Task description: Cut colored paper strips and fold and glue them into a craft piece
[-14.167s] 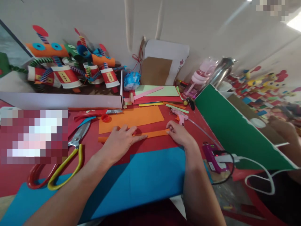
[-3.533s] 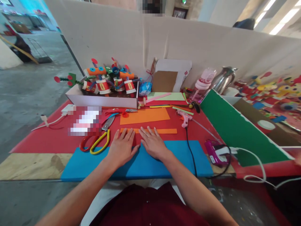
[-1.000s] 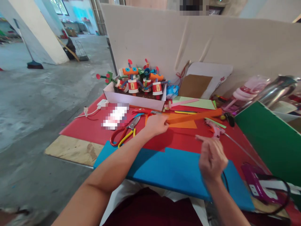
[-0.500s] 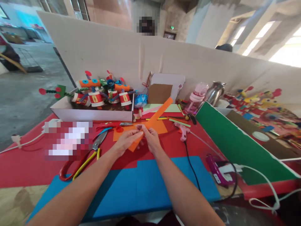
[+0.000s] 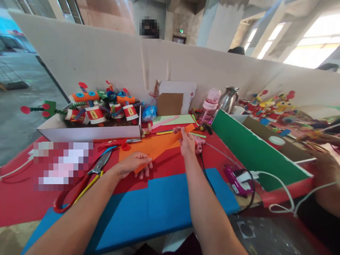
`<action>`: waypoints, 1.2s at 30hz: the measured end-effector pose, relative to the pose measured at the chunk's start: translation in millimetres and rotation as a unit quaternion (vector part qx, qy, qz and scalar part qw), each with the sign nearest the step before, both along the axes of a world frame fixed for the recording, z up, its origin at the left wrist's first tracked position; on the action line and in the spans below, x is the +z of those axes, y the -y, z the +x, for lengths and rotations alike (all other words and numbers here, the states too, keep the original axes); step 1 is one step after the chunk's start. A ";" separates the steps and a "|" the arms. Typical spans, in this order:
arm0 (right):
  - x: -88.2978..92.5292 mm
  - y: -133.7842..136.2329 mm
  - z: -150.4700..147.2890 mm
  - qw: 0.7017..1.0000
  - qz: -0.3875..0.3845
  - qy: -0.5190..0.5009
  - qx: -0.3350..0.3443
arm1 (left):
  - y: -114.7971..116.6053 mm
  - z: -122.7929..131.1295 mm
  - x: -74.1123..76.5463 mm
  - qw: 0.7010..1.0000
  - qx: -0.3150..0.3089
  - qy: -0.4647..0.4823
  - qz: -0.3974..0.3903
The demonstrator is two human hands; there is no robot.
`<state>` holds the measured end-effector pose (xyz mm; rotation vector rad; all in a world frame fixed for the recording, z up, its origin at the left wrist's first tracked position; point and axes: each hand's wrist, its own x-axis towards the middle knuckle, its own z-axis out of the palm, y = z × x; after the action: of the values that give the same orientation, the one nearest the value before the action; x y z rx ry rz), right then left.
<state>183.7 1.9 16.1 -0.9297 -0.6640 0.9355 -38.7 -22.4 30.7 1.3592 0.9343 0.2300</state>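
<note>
Behind the table, a white board (image 5: 106, 60) is standing across the view, and a red sheet (image 5: 16, 198) is covering much of the tabletop. Along the near edge, a blue sheet (image 5: 170, 202) is lying in front of the person.

Over the middle of the table, both hands are holding an orange strip (image 5: 162, 150), which is slanting from the near left up to the far right. The left hand (image 5: 135, 163) is pinching its near end, thumb on top and some fingers showing below. The right hand (image 5: 188, 142) is closing its thumb and fingers on the strip towards the far end, and a short piece is sticking out beyond them. Just behind the strip, a wider orange sheet (image 5: 130, 147) is lying flat, partly covered by it in this view.

To the left, large scissors (image 5: 99, 164) are resting with their blades pointing away, one red handle reaching over the blue sheet. Beside the right hand, a pink glue gun (image 5: 199, 143) is lying partly hidden. Farther right, a purple box (image 5: 235, 181) is sitting near a green-sided box (image 5: 252, 152). At the back left, paper-cup figures (image 5: 95, 114) are crowding a white box (image 5: 90, 134).
</note>
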 end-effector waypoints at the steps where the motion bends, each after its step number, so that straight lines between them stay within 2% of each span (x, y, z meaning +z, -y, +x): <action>1: 0.2 -0.6 5.9 1.000 0.004 -0.010 -0.019 | -0.7 -1.5 -0.2 1.000 -0.009 0.002 -0.007; 6: 2.5 -2.4 25.6 0.992 0.047 -0.041 -0.111 | -4.3 -5.9 -3.3 0.999 -0.033 0.016 -0.034; 8: 5.2 -1.6 22.6 0.992 0.047 -0.056 -0.107 | -4.8 -4.2 -5.1 0.999 -0.007 0.030 -0.027; 10: 7.1 1.1 9.1 0.996 0.026 -0.078 -0.029 | -4.7 -0.8 -6.4 0.997 0.050 0.057 -0.004; 12: 6.3 5.8 -13.7 0.989 -0.015 -0.082 0.121 | -4.7 2.7 -7.1 0.990 0.105 0.087 0.019; 14: 2.0 11.8 -40.2 0.958 -0.058 -0.045 0.277 | -5.0 4.8 -7.6 0.986 0.125 0.106 0.025; 15: -1.0 14.7 -52.3 0.941 -0.064 -0.019 0.331 | -5.3 5.3 -7.8 0.986 0.123 0.109 0.021; 16: -4.2 17.2 -62.6 0.935 -0.061 0.004 0.350 | -5.6 5.3 -8.0 0.987 0.117 0.110 0.017; 19: -10.8 19.6 -77.0 0.944 -0.044 0.048 0.324 | -6.4 4.8 -9.2 0.989 0.105 0.102 0.007; 24: -5.1 10.0 -61.7 0.979 -0.021 0.036 0.199 | -6.3 7.1 -10.2 0.990 0.104 0.095 0.011; 26: -1.1 7.4 -56.7 0.987 -0.007 0.011 0.159 | -7.0 8.7 -10.2 0.987 0.121 0.104 0.020; 27: 0.2 7.2 -56.3 0.988 -0.001 -0.003 0.154 | -7.7 9.3 -10.2 0.984 0.136 0.114 0.024; 32: -1.0 12.6 -68.5 0.970 -0.018 0.014 0.243 | -9.9 9.7 -11.7 0.973 0.154 0.165 0.044; 36: -5.2 13.8 -74.3 0.968 -0.023 0.083 0.238 | -9.3 10.7 -13.8 0.967 0.179 0.174 0.059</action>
<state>109.4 -11.9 11.0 -0.9130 -1.0397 1.3103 -28.0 -13.1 16.9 1.1981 0.8708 0.7847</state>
